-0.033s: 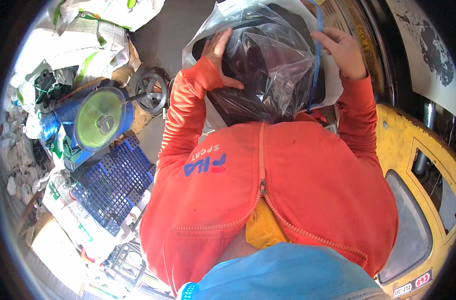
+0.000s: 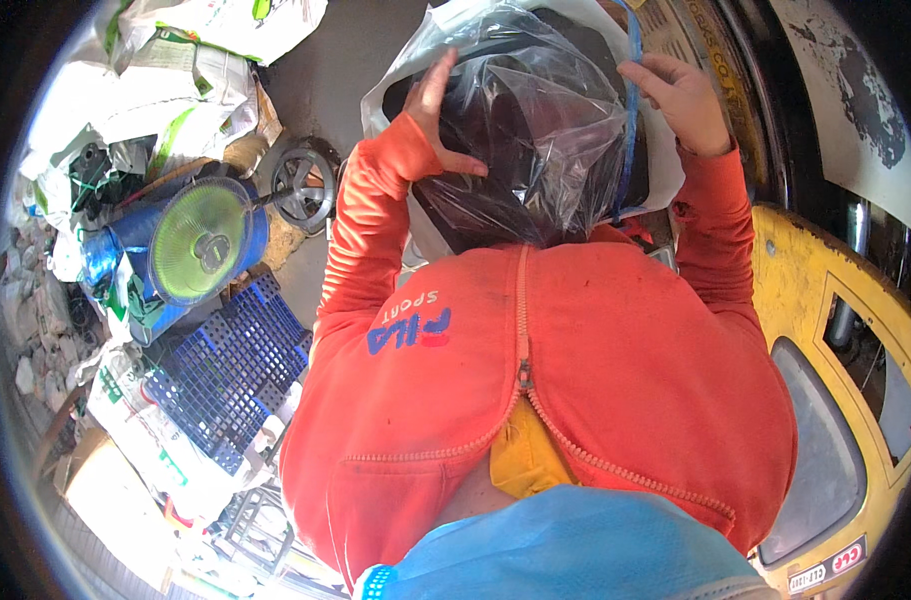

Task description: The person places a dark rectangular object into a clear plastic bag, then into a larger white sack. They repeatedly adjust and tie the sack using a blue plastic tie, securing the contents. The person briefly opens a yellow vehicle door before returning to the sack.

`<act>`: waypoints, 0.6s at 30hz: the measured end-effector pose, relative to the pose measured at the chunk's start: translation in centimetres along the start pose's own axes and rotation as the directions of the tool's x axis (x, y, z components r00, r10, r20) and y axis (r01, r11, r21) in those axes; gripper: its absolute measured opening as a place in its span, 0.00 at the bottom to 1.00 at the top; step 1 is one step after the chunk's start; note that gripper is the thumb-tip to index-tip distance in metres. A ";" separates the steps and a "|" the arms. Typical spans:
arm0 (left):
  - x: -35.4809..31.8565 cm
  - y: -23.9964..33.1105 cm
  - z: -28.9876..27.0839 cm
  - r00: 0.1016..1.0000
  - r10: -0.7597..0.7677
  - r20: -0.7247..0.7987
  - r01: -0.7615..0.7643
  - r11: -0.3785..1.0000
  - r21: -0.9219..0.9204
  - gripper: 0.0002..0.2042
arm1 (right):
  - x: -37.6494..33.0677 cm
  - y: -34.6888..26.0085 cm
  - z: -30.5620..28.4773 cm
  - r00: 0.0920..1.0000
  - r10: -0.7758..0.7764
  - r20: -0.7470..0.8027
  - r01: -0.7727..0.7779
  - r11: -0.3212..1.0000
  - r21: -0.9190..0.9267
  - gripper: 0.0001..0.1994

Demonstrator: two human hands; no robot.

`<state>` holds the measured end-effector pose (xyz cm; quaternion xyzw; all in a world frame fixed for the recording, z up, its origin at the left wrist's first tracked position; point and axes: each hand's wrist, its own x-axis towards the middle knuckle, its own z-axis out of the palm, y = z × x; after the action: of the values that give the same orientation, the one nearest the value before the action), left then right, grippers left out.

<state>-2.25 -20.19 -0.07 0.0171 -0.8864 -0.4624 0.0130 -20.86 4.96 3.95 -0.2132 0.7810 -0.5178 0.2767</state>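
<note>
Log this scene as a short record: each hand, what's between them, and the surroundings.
Left hand: open, thumb and fingers spread, at the left side of the clear plastic
Right hand: thumb and fingertips pinched at a blue strip
Between hands: crumpled clear plastic over something dark, with a white sheet-like edge around it; the dark contents cannot be made out
Left side: fan with green blades, blue plastic grid, white sacks
Right side: yellow panel
</note>
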 end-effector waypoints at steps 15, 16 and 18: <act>4.7 6.9 0.9 0.840 0.534 0.099 -0.525 0.845 -0.103 0.04 | 1.1 1.8 -0.4 0.999 -0.001 0.051 0.012 0.977 -0.212 0.18; 4.6 6.7 0.4 0.821 0.557 0.125 -0.544 0.830 -0.125 0.04 | 0.8 1.4 -0.1 0.995 0.016 0.096 0.003 0.981 -0.196 0.18; 4.5 6.7 -0.3 0.778 0.590 0.214 -0.576 0.807 -0.131 0.06 | 0.0 0.9 1.4 0.974 -0.016 0.227 0.035 0.996 -0.078 0.16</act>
<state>-6.88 -16.79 5.58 -0.3154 -0.8289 -0.4596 0.0467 -19.99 4.33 2.70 -0.2918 0.7622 -0.4614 0.3480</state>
